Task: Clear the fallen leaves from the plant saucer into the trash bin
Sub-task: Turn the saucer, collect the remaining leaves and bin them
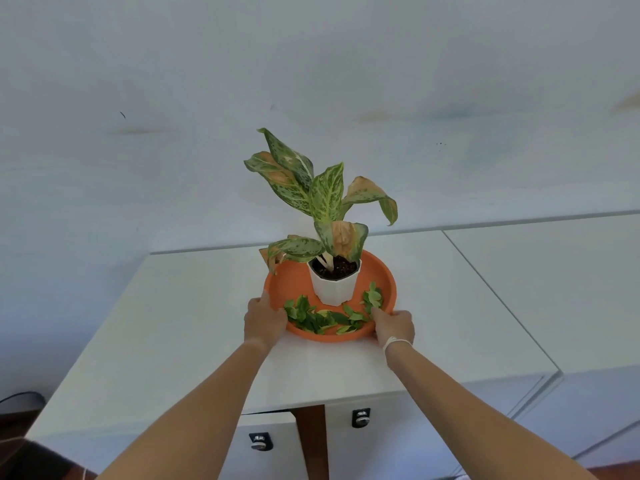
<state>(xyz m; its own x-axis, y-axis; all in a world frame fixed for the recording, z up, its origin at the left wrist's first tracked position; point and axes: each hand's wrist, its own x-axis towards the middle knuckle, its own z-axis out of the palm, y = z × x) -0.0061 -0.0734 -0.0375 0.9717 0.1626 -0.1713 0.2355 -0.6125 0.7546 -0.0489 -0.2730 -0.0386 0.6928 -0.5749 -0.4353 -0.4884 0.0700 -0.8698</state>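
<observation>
An orange round saucer [384, 271] rests on a white cabinet top. In its middle stands a white faceted pot [334, 285] with a spotted green plant [322, 199] whose leaves have brown patches. Several small green fallen leaves [323, 318] lie along the near part of the saucer, with a further clump at the right. My left hand [264, 320] grips the saucer's left near rim. My right hand [394, 325] grips the right near rim, a white band on its wrist. No trash bin is in view.
The white cabinet top [173, 323] runs against a pale wall, and a second white unit [554, 278] adjoins it on the right. Two drawer fronts with metal knobs [260, 441] sit below the front edge. A dark cable [20, 396] lies at the lower left.
</observation>
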